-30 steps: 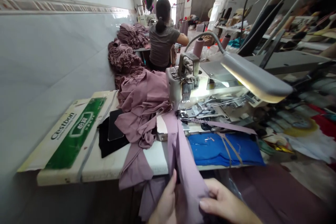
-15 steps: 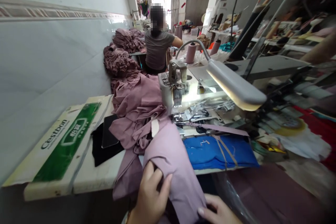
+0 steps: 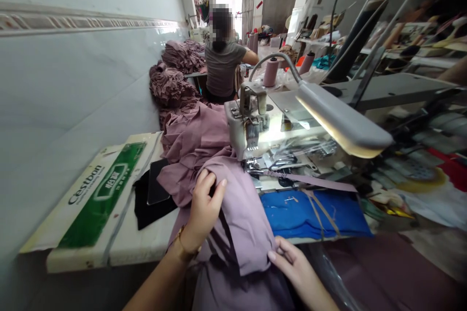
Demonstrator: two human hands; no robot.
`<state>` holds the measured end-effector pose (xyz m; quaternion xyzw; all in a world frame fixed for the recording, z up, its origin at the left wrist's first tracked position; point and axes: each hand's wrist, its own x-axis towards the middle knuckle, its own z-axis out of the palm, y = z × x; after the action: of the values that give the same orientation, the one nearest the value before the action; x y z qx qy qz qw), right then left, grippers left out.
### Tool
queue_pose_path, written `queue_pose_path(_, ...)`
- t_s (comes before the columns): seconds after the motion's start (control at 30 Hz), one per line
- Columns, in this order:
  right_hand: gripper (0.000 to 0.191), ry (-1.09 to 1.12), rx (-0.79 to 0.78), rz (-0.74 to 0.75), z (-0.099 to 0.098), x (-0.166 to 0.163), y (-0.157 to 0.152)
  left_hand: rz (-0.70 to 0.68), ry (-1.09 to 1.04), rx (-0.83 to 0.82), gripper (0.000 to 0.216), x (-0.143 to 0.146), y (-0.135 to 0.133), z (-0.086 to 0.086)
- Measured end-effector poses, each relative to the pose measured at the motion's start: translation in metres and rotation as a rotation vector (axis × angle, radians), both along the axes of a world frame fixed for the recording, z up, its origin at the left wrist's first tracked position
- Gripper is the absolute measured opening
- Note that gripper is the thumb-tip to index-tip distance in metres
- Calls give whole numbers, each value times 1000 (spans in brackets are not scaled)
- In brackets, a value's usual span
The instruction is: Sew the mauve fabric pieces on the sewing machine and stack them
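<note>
A mauve piece of fabric (image 3: 241, 214) runs from beneath the needle area of the sewing machine (image 3: 251, 131) down toward me. My left hand (image 3: 207, 199) is closed on its left side, close to the machine, with the fingertips partly tucked in a fold. Lower down, my right hand (image 3: 290, 260) pinches the fabric's right edge between thumb and fingers. A narrow mauve strip (image 3: 317, 181) lies across the machine bed and leads to the needle area. Behind my left hand, a heap of mauve cloth (image 3: 199, 131) is piled on the table.
A black phone (image 3: 159, 184) lies on dark cloth left of the fabric. Beyond it is a green and white Cestbon cardboard (image 3: 105, 189). A blue bundle (image 3: 314, 214) sits at the table's front right. The lamp (image 3: 343, 119) overhangs the machine. A person (image 3: 224, 68) sits ahead.
My left hand has moved up along the fabric toward the machine. My right hand has risen slightly with the fabric edge, and the lower end now hangs more into view.
</note>
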<state>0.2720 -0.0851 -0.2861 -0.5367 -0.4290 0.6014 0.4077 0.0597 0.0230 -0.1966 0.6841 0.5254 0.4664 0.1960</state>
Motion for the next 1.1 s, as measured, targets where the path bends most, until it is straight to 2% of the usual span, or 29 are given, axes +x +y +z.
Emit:
queue_pose_path(0.17, 37, 46, 28, -6, 7, -10, 19, -20, -80, -25, 10, -4, 31, 6)
queue_pose_path(0.33, 36, 125, 63, 31, 16, -16, 45, -87, -184, -140, 29, -3, 65, 12)
queue_pose_path(0.43, 33, 176, 86, 22, 22, -20, 62, -73, -133, -142, 33, -2, 85, 22)
queue_pose_path(0.5, 30, 226, 92, 19, 26, -23, 72, -38, -13, -116, 28, -6, 88, 32)
queue_pose_path(0.6, 22, 272, 96, 16, 30, -27, 81, 96, 196, -47, 21, -15, 62, 41)
queue_pose_path(0.67, 19, 304, 91, 25, 30, -30, 81, 192, 294, -114, 25, -18, 29, 33)
queue_pose_path(0.7, 20, 345, 77, 40, 30, -31, 79, 185, 334, -210, 30, -18, 11, 24)
queue_pose_path(0.77, 26, 475, 22, 95, 29, -33, 71, 44, 361, -391, 34, -15, -22, 2)
queue_pose_path(0.87, 30, 661, -83, 173, 26, -38, 53, -111, 257, -384, 37, -12, -53, -21)
queue_pose_path(0.93, 29, 707, -128, 200, 23, -39, 38, -126, 118, -354, 32, -15, -61, -21)
queue_pose_path(1.0, 29, 689, -142, 209, 18, -37, 23, -128, 11, -398, 24, -21, -64, -11)
queue_pose_path(1.1, 27, 532, -93, 142, 8, -28, 3, -147, -15, -475, 23, -26, -63, 0)
